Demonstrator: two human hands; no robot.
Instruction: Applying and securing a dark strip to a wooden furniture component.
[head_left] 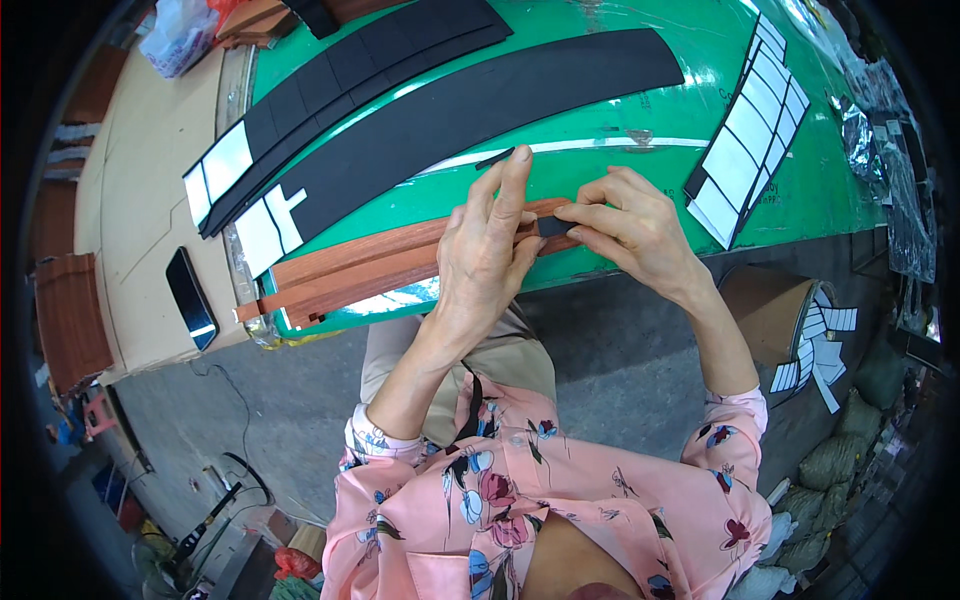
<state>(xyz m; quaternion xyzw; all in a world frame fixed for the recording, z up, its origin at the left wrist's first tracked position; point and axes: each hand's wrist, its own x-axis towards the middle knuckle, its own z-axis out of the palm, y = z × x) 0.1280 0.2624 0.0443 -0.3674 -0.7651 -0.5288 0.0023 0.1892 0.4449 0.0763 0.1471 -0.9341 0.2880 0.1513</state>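
Observation:
Reddish-brown wood-grain strips lie side by side along the front edge of the green tabletop. Over their right part stands my left hand, its fingers stretched upward and apart, the thumb low against the strips. My right hand is closed, with thumb and fingertips pinching a small black foam pad at the strips' right end. Just beyond my left fingers lies a thin black sliver. My fingers partly hide the strip ends and the pad's edges.
Behind the strips lie a long curved black foam sheet and a scored black sheet. White-backed cut pieces rest at the right. A phone lies on cardboard at left; a carton with white scraps stands below right.

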